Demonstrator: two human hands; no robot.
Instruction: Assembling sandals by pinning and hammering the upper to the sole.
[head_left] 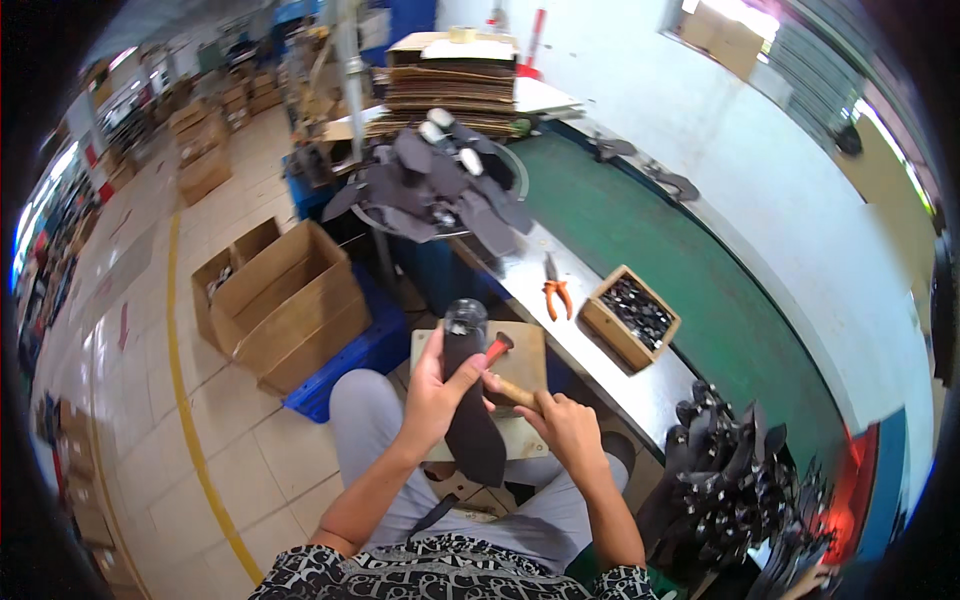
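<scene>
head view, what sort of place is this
Probably a footwear factory: sole-shaped grey pieces lie heaped, a long green conveyor-like surface runs along the wall, and the right hand holds a hammer.

my sole (474, 432) is near-black; my hammer (517, 394) is tan and red; my shirt (430, 570), black with white patterning; the pliers (553, 286), orange-handled.

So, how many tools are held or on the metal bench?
2: a hammer in the right hand, and pliers on the bench beside the wooden box. More may be hidden by the dark pile.
</scene>
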